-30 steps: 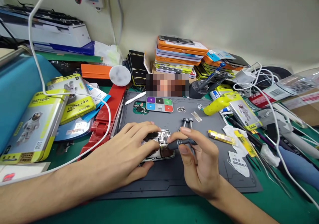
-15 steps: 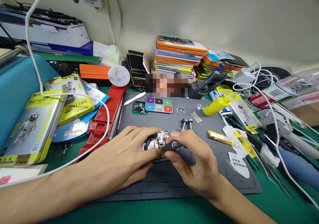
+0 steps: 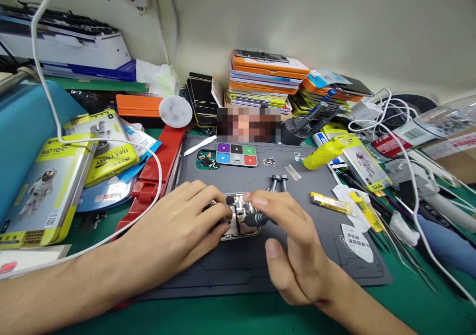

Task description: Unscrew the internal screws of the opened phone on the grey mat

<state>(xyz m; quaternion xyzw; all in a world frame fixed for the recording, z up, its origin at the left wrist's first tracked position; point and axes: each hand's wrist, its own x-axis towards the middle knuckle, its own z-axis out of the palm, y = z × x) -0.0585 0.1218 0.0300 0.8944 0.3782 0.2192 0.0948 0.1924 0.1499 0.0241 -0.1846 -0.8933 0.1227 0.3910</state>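
Observation:
An opened phone [image 3: 243,207] with bare metal parts and boards lies on the dark grey work mat [image 3: 208,278]. My left hand [image 3: 186,221] grips its left end, fingers curled over the far side and thumb at the near edge. Above the phone's right end is my right hand [image 3: 297,240], index finger stretched over the parts and thumb apart from it. A dark grey ridged screwdriver [image 3: 256,219] sticks out from under that index finger across the phone; the rest of it is hidden. Just behind lie grey screwdrivers [image 3: 278,180] on the mat.
Behind the phone are a colour-block tray [image 3: 237,155], a green circuit board [image 3: 207,160] and a yellow bottle [image 3: 324,155]. A red clamp-like tool [image 3: 154,168] and battery boxes [image 3: 48,186] stand left. Tweezers [image 3: 409,253] and a white cable [image 3: 403,161] lie right.
My right thumb has moved away from the index finger and down, off the screwdriver. My left fingers have curled in and shifted left, uncovering more of the phone.

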